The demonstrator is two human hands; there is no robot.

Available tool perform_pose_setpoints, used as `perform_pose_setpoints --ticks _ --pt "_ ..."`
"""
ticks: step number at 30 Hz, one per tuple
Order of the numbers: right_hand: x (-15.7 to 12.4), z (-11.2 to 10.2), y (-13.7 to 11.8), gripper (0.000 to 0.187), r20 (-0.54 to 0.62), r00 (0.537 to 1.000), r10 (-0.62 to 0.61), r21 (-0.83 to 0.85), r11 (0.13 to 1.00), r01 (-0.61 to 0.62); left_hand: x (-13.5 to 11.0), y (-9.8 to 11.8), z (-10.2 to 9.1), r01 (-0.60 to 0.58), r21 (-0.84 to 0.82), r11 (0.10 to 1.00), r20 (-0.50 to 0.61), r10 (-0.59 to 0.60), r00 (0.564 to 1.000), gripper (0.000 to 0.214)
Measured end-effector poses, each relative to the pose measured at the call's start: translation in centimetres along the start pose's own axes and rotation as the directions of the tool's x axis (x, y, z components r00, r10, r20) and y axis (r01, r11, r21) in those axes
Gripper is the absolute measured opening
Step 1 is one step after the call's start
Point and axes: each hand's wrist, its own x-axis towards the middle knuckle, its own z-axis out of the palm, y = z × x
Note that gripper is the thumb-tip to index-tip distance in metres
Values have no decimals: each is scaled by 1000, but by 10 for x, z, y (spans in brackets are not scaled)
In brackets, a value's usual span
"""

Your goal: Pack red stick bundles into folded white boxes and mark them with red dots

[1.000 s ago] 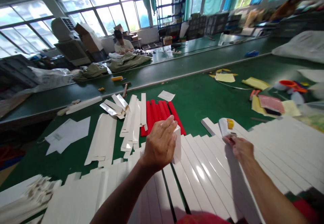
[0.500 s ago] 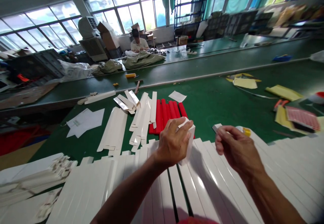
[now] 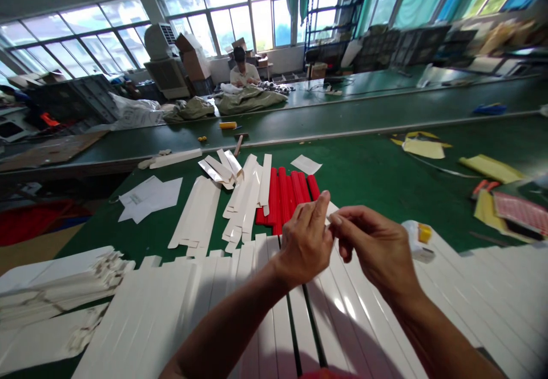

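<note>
The left hand curls closed around a white card piece; the right hand pinches beside it, holding what, I cannot tell.

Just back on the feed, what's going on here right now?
A person's left hand and right hand meet above rows of glossy white card strips, with a small white card piece between them. Red strips lie just beyond on the green bench top. A co-worker sits at a far bench.
</note>
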Motion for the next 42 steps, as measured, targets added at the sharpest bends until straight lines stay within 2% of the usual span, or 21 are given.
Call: perform_pose_setpoints --ticks 2,5,8,10,12,14,17,19,20,21,23,25,26,29,31,34,35,36,39,42 --pt "2 0 -3 38 8 999 42 -5 999 -42 0 1 0 11 -2 1000 1 -11 1000 59" --pt "10 -4 -7 46 76 981 180 37 982 -183 -1 2 -1 40 -9 999 -4 -40 999 61" --pt "22 -8 -14 47 177 923 340 52 934 -354 -2 3 -3 48 -12 999 -56 -49 997 63" --pt "27 -11 -21 47 222 879 421 21 900 -436 -3 2 -4 33 -21 999 -45 -34 998 58" --pt "29 -13 -26 47 240 859 452 -19 887 -462 -2 0 -5 32 -54 998 19 -31 999 50" --pt "26 -15 -26 47 238 863 446 -46 893 -448 -1 -3 -6 45 -113 993 68 -37 997 46" --pt "18 -17 -7 46 187 914 360 -132 931 -339 -4 -5 -9 52 -222 974 74 -37 997 53" --pt "13 -19 21 40 112 977 180 -287 947 -142 -10 -4 -6 63 -292 954 82 -40 996 56" --pt "10 -20 38 36 108 993 52 -389 921 -6 -14 -3 -2 73 -314 947 72 -53 996 57" --pt "8 -20 58 31 144 987 -71 -487 863 133 -18 -2 4 89 -318 944 38 -81 996 58" --pt "3 -22 95 27 281 935 -216 -622 701 349 -25 2 18 154 -266 952 -95 -185 978 66" --pt "-2 -22 122 31 386 901 -199 -702 570 427 -27 7 33 276 -201 940 -230 -319 920 79" --pt "-4 -22 128 34 404 901 -156 -744 518 423 -25 9 38 344 -187 920 -252 -383 889 85" --pt "-13 -13 126 34 398 916 48 -841 418 343 -17 8 44 535 -179 826 -171 -562 809 93" --pt "-19 2 119 34 378 893 244 -867 432 249 -19 -2 41 656 -136 742 -63 -667 742 90" --pt "-32 35 131 46 346 789 508 -869 490 66 -42 -26 37 784 135 606 141 -795 590 72" --pt "-37 47 143 46 344 755 558 -863 505 20 -56 -35 37 785 267 559 183 -829 529 65" --pt "-44 58 156 45 353 724 592 -854 521 -9 -71 -44 37 781 342 523 189 -852 488 59" --pt "-63 87 197 42 428 618 660 -817 574 -47 -119 -65 37 763 474 439 134 -893 430 46" --pt "-78 108 223 35 521 498 693 -772 631 -69 -159 -78 32 734 559 387 80 -905 417 62"
